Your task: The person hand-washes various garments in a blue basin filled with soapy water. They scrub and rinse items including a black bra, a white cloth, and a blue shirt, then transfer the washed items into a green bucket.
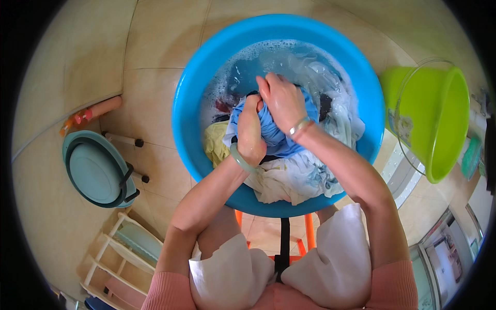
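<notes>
Your left hand (249, 135) and right hand (281, 101) clench a blue garment (274, 135) over the sudsy blue basin (186, 103); pale clothes (294, 175) beneath look unscrubbed.

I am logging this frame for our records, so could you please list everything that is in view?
Basin: one, blue, centre, holding soapy water and laundry.
Blue garment: one, gripped by both hands.
White cloth: one, draped over the basin's near rim.
Yellow cloth: one, at the basin's left side.
Bucket: one, lime green, right, tipped on its side.
Folded stool: one, teal, on the floor at left.
Wooden rack: one, pale, lower left.
Orange stand: one, under the basin.
Tiled floor: beige.
Left hand: one, green bangle, clutching the blue garment.
Right hand: one, silver bracelet, clutching it too.
</notes>
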Available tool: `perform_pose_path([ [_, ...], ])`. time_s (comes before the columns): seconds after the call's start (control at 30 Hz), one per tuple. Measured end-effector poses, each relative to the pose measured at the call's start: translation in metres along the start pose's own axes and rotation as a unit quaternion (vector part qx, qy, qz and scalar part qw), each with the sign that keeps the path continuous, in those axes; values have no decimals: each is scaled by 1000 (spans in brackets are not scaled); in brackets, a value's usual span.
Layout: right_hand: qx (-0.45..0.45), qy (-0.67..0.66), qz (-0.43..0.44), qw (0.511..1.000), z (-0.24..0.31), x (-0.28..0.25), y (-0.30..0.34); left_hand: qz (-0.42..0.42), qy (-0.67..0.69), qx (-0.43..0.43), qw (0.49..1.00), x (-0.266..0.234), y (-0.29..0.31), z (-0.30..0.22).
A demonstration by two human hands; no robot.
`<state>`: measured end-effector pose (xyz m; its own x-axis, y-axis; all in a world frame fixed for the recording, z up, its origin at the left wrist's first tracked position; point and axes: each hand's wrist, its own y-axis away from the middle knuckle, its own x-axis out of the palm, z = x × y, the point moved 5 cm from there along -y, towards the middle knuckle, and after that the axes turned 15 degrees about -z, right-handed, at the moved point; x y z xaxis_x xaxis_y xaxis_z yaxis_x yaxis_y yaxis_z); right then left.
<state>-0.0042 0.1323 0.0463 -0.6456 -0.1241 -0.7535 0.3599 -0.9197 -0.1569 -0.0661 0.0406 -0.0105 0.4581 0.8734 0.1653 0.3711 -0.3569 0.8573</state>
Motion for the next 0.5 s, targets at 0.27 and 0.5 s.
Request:
perform_pose_path([
  [0.27, -102, -38, 30, 994, 15, 10, 18, -44, 102, -87, 990, 8, 34, -9],
  [0.5, 17, -32, -25, 999, 0, -1, 12, -51, -33, 6, 998, -2, 9, -3],
])
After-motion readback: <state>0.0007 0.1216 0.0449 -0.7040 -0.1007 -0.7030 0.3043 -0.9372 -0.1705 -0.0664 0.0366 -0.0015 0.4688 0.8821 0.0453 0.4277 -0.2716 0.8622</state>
